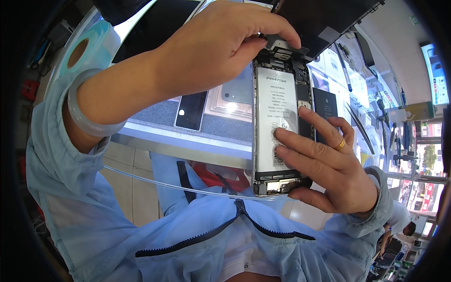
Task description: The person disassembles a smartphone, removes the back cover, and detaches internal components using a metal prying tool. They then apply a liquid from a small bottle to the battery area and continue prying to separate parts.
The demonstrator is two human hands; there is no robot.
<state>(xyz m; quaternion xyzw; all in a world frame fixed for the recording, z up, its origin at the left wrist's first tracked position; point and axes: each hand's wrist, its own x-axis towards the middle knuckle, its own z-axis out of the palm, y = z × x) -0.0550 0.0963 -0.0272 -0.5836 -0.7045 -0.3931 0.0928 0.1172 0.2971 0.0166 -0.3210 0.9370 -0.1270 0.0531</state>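
Note:
An opened smartphone (303, 91) shows its inside, with a long white battery (276, 94) in the frame. Its dark screen panel (324, 21) is raised at the top end. My left hand (221, 42) reaches over that end, thumb and forefinger closed near the metal plate and connectors; what lies between the fingertips is hidden. My right hand (329, 162) grips the phone's lower right side, fingertips on the battery and thumb by the bottom edge. A black battery (325, 104) lies beside the phone, partly behind my right fingers.
Below the phone is a lit display counter (188, 145) with its front edge towards me. Another phone (191, 110) and a pale boxed device (232, 96) lie to the left. A tape roll (77, 53) stands at far left; tweezers (361, 127) lie right. Another person (399, 221) is at lower right.

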